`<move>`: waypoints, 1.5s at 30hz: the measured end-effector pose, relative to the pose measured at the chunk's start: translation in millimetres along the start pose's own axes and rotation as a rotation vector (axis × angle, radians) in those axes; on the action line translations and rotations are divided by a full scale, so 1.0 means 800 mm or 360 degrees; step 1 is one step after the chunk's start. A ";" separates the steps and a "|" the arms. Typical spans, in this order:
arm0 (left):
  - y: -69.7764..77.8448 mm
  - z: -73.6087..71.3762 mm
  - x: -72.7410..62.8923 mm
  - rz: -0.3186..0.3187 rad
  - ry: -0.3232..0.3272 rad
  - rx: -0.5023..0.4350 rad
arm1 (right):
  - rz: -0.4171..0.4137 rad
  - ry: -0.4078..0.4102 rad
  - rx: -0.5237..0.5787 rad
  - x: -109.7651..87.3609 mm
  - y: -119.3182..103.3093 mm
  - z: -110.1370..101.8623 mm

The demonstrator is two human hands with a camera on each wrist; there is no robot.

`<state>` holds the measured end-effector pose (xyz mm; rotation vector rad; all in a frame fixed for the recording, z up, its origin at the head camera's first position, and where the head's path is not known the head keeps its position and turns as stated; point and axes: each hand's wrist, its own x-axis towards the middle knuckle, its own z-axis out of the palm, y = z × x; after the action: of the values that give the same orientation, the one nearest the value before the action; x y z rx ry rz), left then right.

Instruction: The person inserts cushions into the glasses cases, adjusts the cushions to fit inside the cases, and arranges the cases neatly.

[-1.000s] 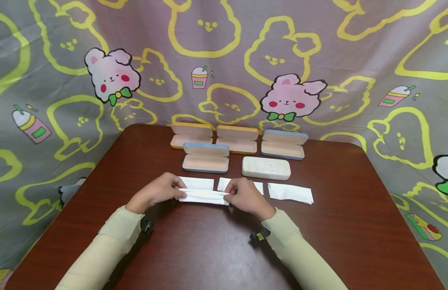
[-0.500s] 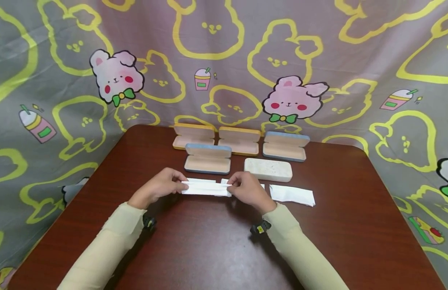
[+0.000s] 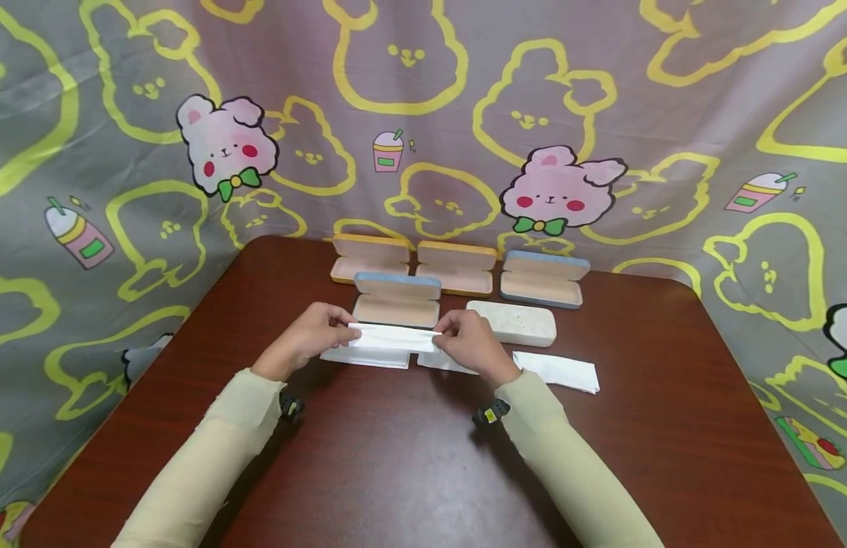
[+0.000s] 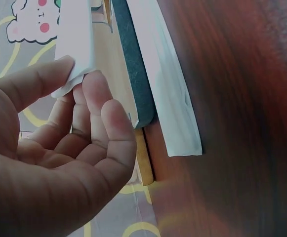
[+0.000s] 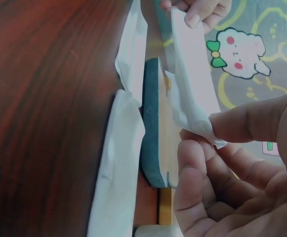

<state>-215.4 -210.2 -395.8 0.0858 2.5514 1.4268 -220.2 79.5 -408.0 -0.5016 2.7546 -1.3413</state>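
Observation:
A long folded white cloth (image 3: 396, 337) is held up off the table between both hands, stretched flat. At its left end my left hand (image 3: 310, 337) pinches it between thumb and fingers; at the other end my right hand (image 3: 472, 342) does the same. Right behind the cloth stands an open blue glasses case (image 3: 396, 310), its pale lining bare and its front edge partly hidden by the cloth. Below the hands lie two more folded white cloths, the left cloth (image 3: 365, 358) and the middle cloth (image 3: 445, 362), the latter partly covered by my right hand.
Farther right lies another folded white cloth (image 3: 557, 371). A closed whitish case (image 3: 514, 323) sits behind it. Along the back stand two open yellow cases (image 3: 371, 271) and another open blue case (image 3: 542, 289), before a patterned curtain (image 3: 437, 91).
Both hands have lifted the folded cloth and carried it away from the body, from in front of the cloths on the table to the front edge of the near blue case.

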 end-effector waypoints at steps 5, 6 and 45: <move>0.002 -0.003 0.007 0.0028 0.0049 -0.0038 | 0.0029 0.0015 0.0020 0.009 -0.002 0.000; 0.003 -0.003 0.009 0.0029 0.0054 -0.0051 | 0.0033 0.0020 0.0018 0.011 -0.002 0.000; -0.008 0.000 0.060 0.0021 0.0351 0.0022 | 0.0163 0.0209 -0.0119 0.066 0.005 0.020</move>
<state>-262.2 -206.1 -409.0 -0.0561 2.7401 1.4990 -268.2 53.9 -415.6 -0.2798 2.8996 -1.2975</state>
